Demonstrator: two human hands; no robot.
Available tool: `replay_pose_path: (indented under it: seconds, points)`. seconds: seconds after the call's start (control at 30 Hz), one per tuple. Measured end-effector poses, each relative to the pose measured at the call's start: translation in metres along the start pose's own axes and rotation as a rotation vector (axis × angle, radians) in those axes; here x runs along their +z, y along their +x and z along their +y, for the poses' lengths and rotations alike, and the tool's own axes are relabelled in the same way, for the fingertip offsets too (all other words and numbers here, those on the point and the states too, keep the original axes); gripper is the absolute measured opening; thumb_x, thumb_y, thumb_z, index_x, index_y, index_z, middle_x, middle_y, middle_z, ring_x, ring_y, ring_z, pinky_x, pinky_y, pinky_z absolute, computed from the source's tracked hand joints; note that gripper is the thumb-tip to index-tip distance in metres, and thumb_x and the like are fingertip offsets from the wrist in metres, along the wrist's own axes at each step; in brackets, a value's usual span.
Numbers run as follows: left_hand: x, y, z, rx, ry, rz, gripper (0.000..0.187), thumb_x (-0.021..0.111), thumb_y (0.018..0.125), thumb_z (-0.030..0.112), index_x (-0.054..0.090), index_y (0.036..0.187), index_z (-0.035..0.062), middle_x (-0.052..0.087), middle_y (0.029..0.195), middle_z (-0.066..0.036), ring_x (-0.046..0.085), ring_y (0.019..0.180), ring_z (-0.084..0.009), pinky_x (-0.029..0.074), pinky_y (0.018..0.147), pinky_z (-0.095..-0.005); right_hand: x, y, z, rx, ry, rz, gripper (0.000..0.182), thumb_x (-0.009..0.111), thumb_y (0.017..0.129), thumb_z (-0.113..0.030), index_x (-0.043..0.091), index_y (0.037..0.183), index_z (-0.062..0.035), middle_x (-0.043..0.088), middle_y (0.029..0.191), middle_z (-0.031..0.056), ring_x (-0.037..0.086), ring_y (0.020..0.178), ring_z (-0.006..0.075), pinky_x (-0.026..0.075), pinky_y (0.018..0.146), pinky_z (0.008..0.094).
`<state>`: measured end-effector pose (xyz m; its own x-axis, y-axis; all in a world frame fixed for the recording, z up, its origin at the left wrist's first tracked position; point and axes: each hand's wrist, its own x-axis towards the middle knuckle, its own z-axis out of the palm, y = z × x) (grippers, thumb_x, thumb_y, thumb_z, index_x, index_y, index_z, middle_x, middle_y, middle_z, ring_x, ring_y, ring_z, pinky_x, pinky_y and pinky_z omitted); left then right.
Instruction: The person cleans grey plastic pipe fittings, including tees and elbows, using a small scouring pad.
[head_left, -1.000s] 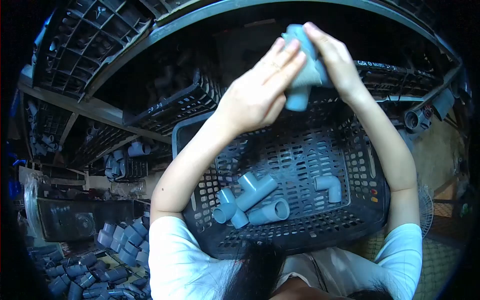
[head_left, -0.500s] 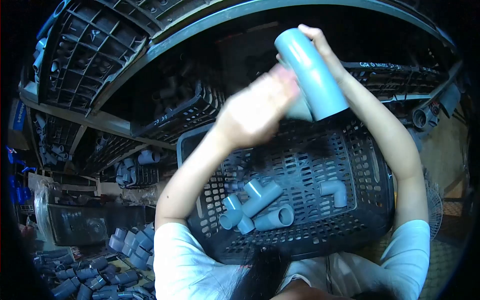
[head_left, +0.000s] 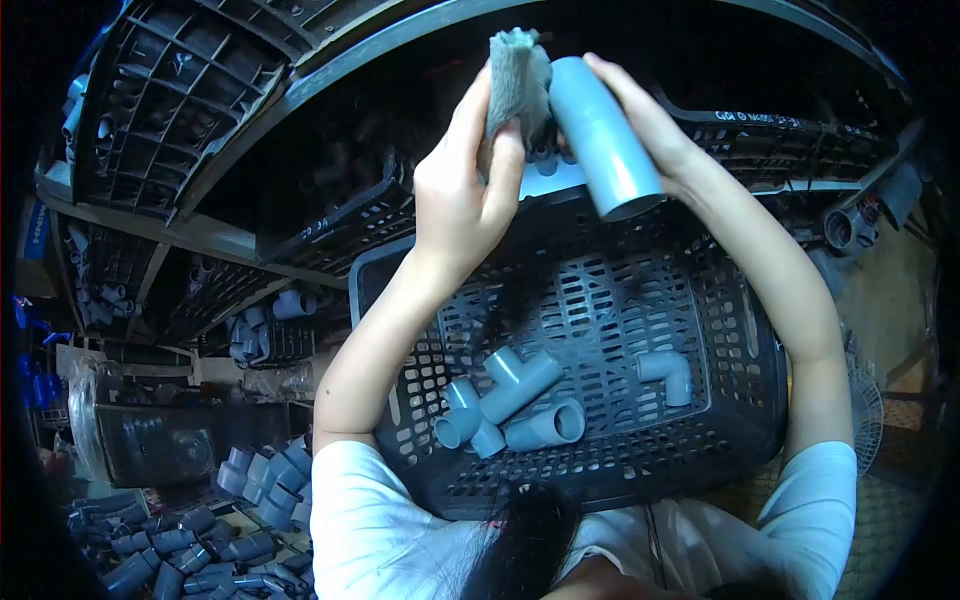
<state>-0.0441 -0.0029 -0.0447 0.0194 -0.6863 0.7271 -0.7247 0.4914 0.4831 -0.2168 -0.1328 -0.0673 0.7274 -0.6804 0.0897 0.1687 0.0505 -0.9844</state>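
Observation:
A bunched grey-green cloth (head_left: 512,85) is gripped in my left hand (head_left: 465,185), with the thumb pressed on its near side. My right hand (head_left: 650,125) is wrapped round the far right side of a large grey-blue PVC pipe coupling (head_left: 605,140), its fingers partly hidden behind it. The coupling is tilted, with its open lower end toward me. Cloth and coupling are side by side, close together at the top. Below both hands stands a black plastic basket (head_left: 735,440). Inside it lie a grey tee (head_left: 520,385), a coupling (head_left: 547,425), an elbow (head_left: 668,375) and other fittings.
Racks with black crates (head_left: 340,215) of fittings rise on the left and ahead. A heap of grey fittings (head_left: 200,550) lies at the lower left, near a dark box (head_left: 190,445). A wire fan guard (head_left: 866,420) is at the right.
My left hand, blurred over the coupling before, has moved up and left, and the cloth now shows clearly. The coupling has shifted slightly left in my right hand.

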Motion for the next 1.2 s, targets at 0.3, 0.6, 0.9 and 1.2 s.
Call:
replay_pose_path:
  seconds: [0.3,0.6,0.9,1.2]
  points:
    - [-0.008,-0.007,-0.011,-0.090,-0.031,-0.089,0.048,0.065,0.089,0.005,0.063,0.136,0.0126,0.066,0.128,-0.017,0.069,0.110,-0.0336,0.058,0.092,-0.0390,0.007,-0.002,0.011,0.154,0.132,0.038,0.062,0.040,0.102,-0.062,0.055,0.131,-0.0085,0.069,0.102,0.0116,0.073,0.081,0.0156,0.062,0.066,0.0272]
    - [0.000,-0.005,-0.002,0.463,0.219,-0.052,0.042,0.061,0.092,0.013,0.066,0.133,0.0079,0.051,0.122,-0.016,0.057,0.087,-0.0202,0.051,0.076,-0.0343,0.024,-0.006,0.016,-0.017,0.242,-0.068,0.053,0.040,0.105,-0.055,0.053,0.133,-0.0122,0.063,0.114,0.0084,0.070,0.096,0.0153,0.062,0.076,0.0281]
    - [0.004,-0.020,0.026,0.210,-0.028,-0.112,0.050,0.062,0.090,0.003,0.057,0.140,0.0017,0.050,0.110,-0.014,0.052,0.072,-0.0175,0.048,0.069,-0.0289,0.016,-0.002,0.016,0.085,0.244,-0.030,0.055,0.046,0.099,-0.060,0.059,0.124,-0.0130,0.065,0.108,0.0072,0.068,0.091,0.0127,0.059,0.073,0.0289]
    - [0.013,-0.027,0.015,0.355,0.066,0.014,0.036,0.077,0.085,0.016,0.074,0.121,0.0098,0.060,0.102,-0.008,0.053,0.093,-0.0185,0.045,0.077,-0.0293,0.028,-0.007,0.013,-0.015,0.232,-0.062,0.052,0.048,0.103,-0.053,0.058,0.131,-0.0115,0.066,0.115,0.0081,0.067,0.104,0.0144,0.057,0.091,0.0301]
